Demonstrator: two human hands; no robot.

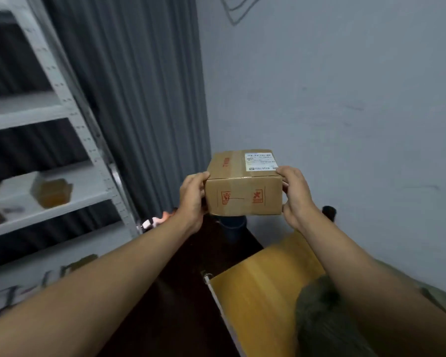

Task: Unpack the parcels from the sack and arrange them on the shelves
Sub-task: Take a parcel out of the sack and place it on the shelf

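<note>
The parcel (243, 185), a brown cardboard box sealed with clear tape, is held up in the air between both hands in the middle of the view, in front of a pale wall (345, 99) and clear of any surface.

Far left stands a white metal shelving unit (70, 109) with several boards. On its middle board sit a white box (13, 194) and, touching its right side, a small brown box (53, 191); both are blurred. Another brown shape lies at the left edge of that board, too blurred to identify. Just right of the shelving hangs a grey pleated curtain (139, 99).

The left hand (192, 199) grips the parcel's left end, thumb over the top edge and fingers curled around the side. The parcel's near face carries red handling marks, and a white shipping label (260, 161) is stuck on the right part of its top. The right hand (295, 194) grips the right end, thumb lying on the top by the label, fingers wrapped under and behind.

Below the parcel the floor is dark. Lower right, under the right forearm, lies a large flat yellow-brown cardboard panel (263, 276), and beside it, nearer the camera, a dull green sack (319, 318), bunched and partly hidden by the arm.
</note>
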